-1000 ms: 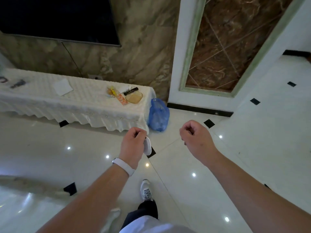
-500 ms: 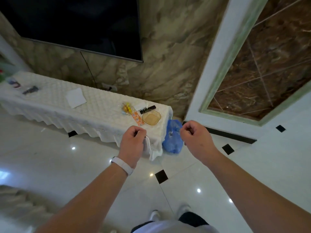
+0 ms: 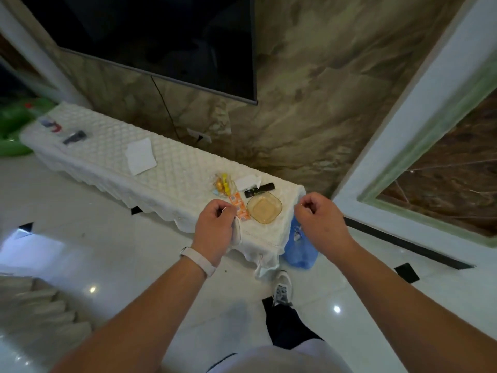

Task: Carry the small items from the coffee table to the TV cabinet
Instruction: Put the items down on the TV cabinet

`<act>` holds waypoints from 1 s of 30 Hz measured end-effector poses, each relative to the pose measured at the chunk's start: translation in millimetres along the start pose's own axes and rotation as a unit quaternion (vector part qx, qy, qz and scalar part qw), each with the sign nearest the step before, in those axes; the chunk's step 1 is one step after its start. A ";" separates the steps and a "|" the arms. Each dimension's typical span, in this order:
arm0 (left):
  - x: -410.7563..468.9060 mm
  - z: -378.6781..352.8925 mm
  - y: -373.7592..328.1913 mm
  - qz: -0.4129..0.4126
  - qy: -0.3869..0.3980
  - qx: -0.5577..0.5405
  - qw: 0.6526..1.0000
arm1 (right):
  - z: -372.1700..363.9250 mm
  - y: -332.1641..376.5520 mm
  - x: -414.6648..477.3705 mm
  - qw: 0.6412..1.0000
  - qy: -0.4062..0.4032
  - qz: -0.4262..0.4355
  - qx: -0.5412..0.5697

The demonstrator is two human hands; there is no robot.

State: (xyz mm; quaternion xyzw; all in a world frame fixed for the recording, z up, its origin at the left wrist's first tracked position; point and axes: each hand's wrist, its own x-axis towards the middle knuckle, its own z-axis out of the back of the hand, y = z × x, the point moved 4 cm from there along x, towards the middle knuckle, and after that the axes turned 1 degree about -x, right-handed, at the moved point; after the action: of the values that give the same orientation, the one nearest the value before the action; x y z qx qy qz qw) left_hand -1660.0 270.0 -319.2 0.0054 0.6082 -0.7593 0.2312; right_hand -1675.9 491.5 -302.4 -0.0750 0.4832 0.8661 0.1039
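My left hand (image 3: 215, 227) is closed around a small white rounded item (image 3: 236, 234) that sticks out below the fingers, over the front edge of the TV cabinet (image 3: 172, 181), which has a white quilted cover. My right hand (image 3: 320, 219) is a closed fist near the cabinet's right end; whether it holds anything is hidden. On the cabinet's right end lie an amber glass dish (image 3: 265, 210), an orange packet (image 3: 239, 208), yellow wrapped items (image 3: 223, 184), a black remote (image 3: 259, 189) and a white card (image 3: 246, 181).
A white paper (image 3: 141, 156) lies mid-cabinet, with dark small objects (image 3: 74, 137) at its far left end. A blue plastic bag (image 3: 298, 246) sits on the floor by the cabinet's right end. A TV (image 3: 161, 36) hangs above. My shoe (image 3: 282, 289) is close to the cabinet.
I have walked closer to the cabinet; both hands now hover at its right front edge. The left hand still grips the white item, the right stays a fist.
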 end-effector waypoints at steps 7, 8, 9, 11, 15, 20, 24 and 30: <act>82.5 -52.1 -18.0 0.032 -0.009 0.023 0.999 | -5.9 3.1 107.6 0.997 0.075 0.001 -0.007; 91.9 -57.8 -17.0 0.038 -0.009 0.020 0.999 | -8.3 1.5 119.8 0.996 0.083 -0.002 -0.011; 100.5 -62.4 -15.3 0.047 -0.009 0.017 0.999 | -11.1 0.1 130.9 0.996 0.088 -0.006 -0.012; 116.4 -68.4 -10.0 0.066 -0.012 0.012 0.998 | -18.3 -4.2 149.4 0.995 0.097 -0.017 -0.014; 157.9 -80.0 7.9 0.087 -0.003 0.028 0.996 | -42.4 -17.2 181.6 0.991 0.123 -0.041 -0.035; 216.6 -110.7 68.4 0.118 0.017 0.046 0.992 | -90.8 -61.8 220.2 0.989 0.129 -0.062 -0.042; 253.9 -145.3 140.0 0.144 0.030 0.064 0.987 | -139.9 -124.6 255.3 0.985 0.129 -0.108 -0.047; 309.8 -190.9 252.0 0.192 0.065 0.136 0.970 | -204.0 -227.3 307.3 0.980 0.104 -0.159 -0.059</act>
State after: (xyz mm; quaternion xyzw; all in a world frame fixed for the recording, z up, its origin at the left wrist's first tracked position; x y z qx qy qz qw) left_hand -1898.7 301.4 -690.7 0.2029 0.5005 -0.7745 0.3293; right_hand -1909.7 466.9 -666.3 -0.2468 0.4216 0.8528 0.1846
